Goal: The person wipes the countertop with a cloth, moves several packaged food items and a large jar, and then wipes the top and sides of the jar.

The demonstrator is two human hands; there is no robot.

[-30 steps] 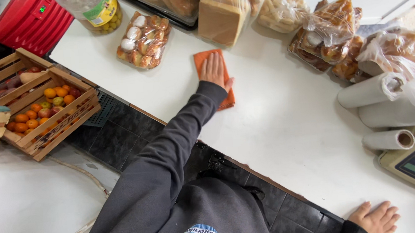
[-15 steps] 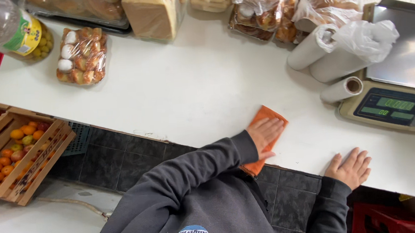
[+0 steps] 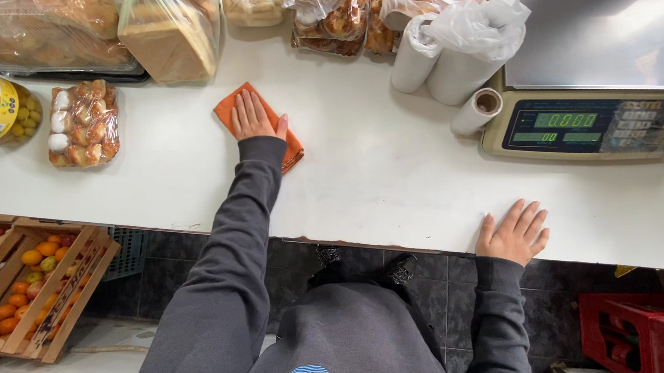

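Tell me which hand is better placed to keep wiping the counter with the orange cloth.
The left hand: it lies flat on the orange cloth out on the white counter. The right hand only rests on the counter's near edge, apart from the cloth.

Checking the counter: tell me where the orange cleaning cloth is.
The orange cleaning cloth lies under the left hand on the white counter, just before the bagged bread loaf.

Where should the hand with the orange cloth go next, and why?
Probably toward the near edge: the left hand presses the orange cloth flat at the back of the white counter, by the bagged bread; open counter lies nearer.
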